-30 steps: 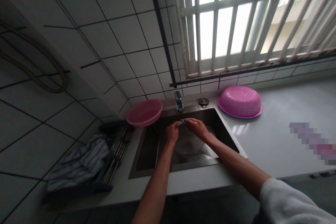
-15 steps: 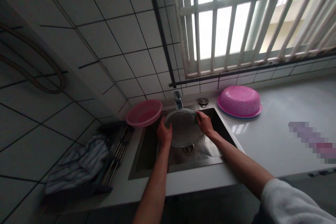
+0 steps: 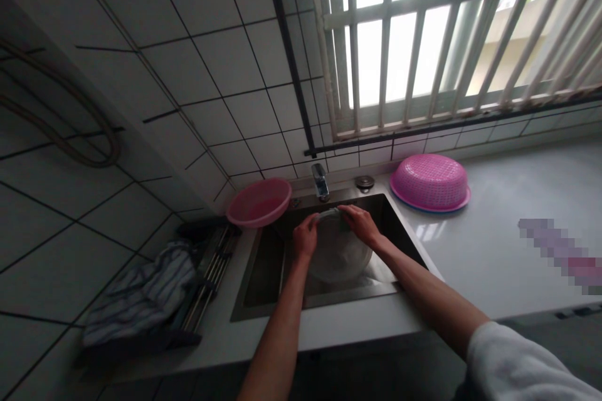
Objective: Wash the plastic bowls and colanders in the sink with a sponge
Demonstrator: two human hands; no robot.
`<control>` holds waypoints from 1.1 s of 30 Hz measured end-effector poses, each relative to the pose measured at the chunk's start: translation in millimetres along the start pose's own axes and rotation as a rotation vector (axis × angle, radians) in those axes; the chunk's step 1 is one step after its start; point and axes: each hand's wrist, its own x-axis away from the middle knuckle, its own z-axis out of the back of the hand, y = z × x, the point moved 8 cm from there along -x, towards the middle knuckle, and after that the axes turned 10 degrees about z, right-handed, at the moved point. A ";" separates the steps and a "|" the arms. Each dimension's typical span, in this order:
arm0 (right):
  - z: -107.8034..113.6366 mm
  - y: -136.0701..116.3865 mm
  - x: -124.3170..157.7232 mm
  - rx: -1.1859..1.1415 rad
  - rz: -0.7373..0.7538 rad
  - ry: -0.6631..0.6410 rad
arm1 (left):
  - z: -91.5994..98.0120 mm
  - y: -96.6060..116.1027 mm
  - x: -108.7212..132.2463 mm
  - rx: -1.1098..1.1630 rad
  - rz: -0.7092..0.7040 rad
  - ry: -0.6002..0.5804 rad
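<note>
A round grey plate [image 3: 339,254] is tilted over the steel sink [image 3: 263,266], just below the faucet [image 3: 320,181]. My left hand [image 3: 305,237] grips the plate's upper left rim with fingers curled. My right hand [image 3: 361,224] is closed on a small dark scrubbing pad [image 3: 346,222] pressed against the plate's upper right rim. The plate covers most of the sink floor from view.
A pink basin [image 3: 259,201] sits at the sink's back left corner. An upturned pink colander [image 3: 431,182] rests on the white counter [image 3: 493,250] to the right. A striped cloth [image 3: 141,291] lies on a dish rack [image 3: 207,276] at left. Barred window behind.
Half a second ago the plate was raised upright under the faucet; now it is lowered and tilted flatter into the sink, with both hands moved closer together at its top rim.
</note>
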 end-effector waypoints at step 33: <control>-34.5 9.6 12.0 -0.888 -0.367 -0.018 | -34.9 -54.0 3.8 0.694 0.705 -0.482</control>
